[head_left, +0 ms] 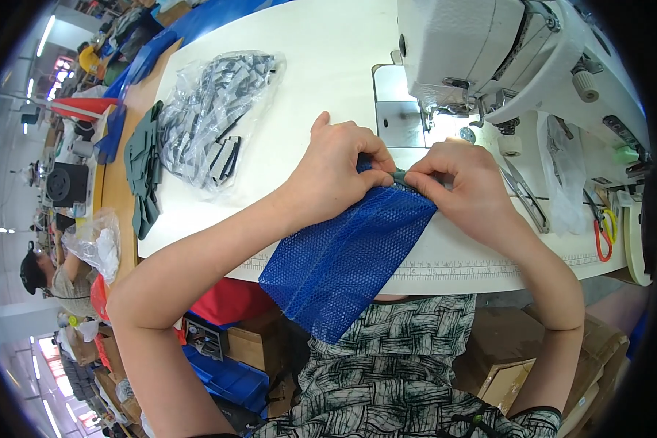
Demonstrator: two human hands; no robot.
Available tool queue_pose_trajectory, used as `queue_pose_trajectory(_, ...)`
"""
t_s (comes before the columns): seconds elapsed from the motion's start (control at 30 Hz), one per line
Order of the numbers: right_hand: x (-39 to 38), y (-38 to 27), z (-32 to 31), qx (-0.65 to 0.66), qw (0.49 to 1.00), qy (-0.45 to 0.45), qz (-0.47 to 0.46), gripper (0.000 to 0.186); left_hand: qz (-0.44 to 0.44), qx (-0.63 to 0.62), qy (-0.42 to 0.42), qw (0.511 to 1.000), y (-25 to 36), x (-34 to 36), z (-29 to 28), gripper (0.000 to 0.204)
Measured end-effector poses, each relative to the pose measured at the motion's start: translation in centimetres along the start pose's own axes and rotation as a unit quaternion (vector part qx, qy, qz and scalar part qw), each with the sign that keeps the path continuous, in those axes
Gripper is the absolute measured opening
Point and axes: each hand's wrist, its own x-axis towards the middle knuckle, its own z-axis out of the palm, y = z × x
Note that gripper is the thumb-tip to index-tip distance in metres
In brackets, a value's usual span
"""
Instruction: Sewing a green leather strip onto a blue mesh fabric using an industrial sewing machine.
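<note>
A piece of blue mesh fabric (350,248) hangs from my two hands over the front edge of the white sewing table. My left hand (343,168) pinches its upper edge between thumb and fingers. Close beside it, my right hand (463,182) pinches the same edge, where a small dark green strip (399,177) shows between the fingertips. Both hands are just in front of the sewing machine's needle area (460,120), which is brightly lit. The white sewing machine (467,47) stands beyond my right hand.
A clear plastic bag (212,109) of grey and black pieces lies at the left, next to a stack of dark green fabric pieces (144,171). Tweezers (525,193), scissors with red and yellow handles (604,232) and a plastic pouch (562,171) lie at the right. Another person (58,274) sits far left.
</note>
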Motion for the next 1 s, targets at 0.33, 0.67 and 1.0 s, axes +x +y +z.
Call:
queue_pose_trajectory(0.33, -0.1, 0.6, 0.7, -0.054, 0.984, 0.07, -0.153, 0.008, -0.015, 0.001, -0.076, 0.997, 0.1, 0.3, -0.9, 0.008)
queue_pose_trajectory(0.67, -1.2, 0.4, 0.8, 0.019, 0.991, -0.011, -0.132, 0.017, 0.108, 0.031, -0.007, 0.994, -1.1, -0.1, -0.6, 0.004)
queue_pose_trajectory(1.0, -1.2, 1.5, 0.9, 0.007, 0.984, -0.026, -0.176, 0.028, 0.267, 0.138, 0.018, 0.954, -1.8, -0.3, -1.1, 0.009)
